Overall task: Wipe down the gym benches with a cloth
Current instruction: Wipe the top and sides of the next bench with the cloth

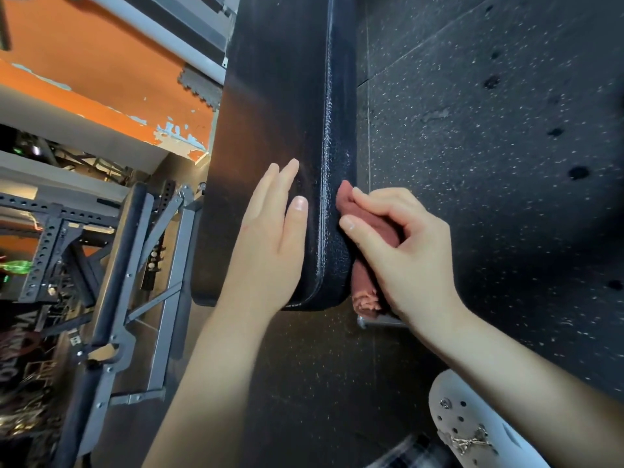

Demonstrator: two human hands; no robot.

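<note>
No word or number reads whole. Well to the left of the left grip (270, 231) and lower, at the picture's edge, large pale letters (32, 319) stand sideways on a dark surface. A "V" and, further down, an "O" seem to show, but the rest is blurred and cut off, so the word cannot be told. Nearer, also left of and below that grip, a small white sticker (75, 340) sits on the grey steel frame (162, 332) of a neighbouring bench; its dark marks are too small to make out.
</note>
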